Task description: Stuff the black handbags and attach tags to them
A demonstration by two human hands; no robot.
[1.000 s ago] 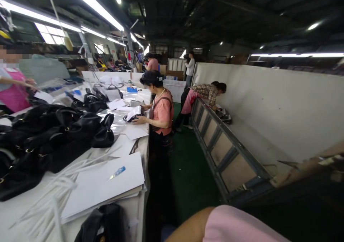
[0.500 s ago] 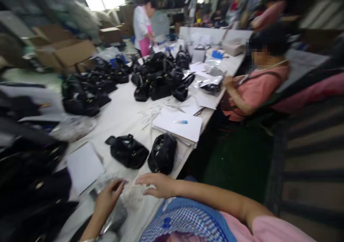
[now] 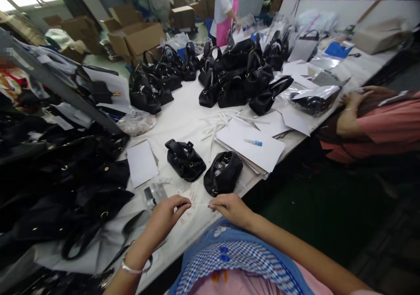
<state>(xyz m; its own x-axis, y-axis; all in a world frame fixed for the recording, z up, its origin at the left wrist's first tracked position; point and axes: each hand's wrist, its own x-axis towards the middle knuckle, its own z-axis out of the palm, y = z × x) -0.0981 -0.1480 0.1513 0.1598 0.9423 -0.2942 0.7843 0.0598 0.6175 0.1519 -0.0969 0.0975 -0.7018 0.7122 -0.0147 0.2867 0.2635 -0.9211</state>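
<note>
My left hand [image 3: 167, 216] and my right hand [image 3: 229, 207] are both pinched closed at the near edge of the white table [image 3: 183, 116]. A thin pale strand [image 3: 200, 205] runs taut between their fingertips. Just beyond my hands lie two small black handbags, one [image 3: 184, 159] to the left and one [image 3: 223, 172] to the right. A small white tag or paper [image 3: 187, 199] lies on the table under the strand.
Piles of black handbags [image 3: 239, 76] cover the table's middle and left side [image 3: 65, 185]. White sheets [image 3: 251, 144] with a blue pen [image 3: 253, 142] and white strips lie near. A co-worker in a coral top [image 3: 377, 120] handles a wrapped bag at right. Cardboard boxes [image 3: 141, 37] stand behind.
My view has swung from the aisle down to the table. My hands have come together from a clear packet and now stretch a thin strand between them.
</note>
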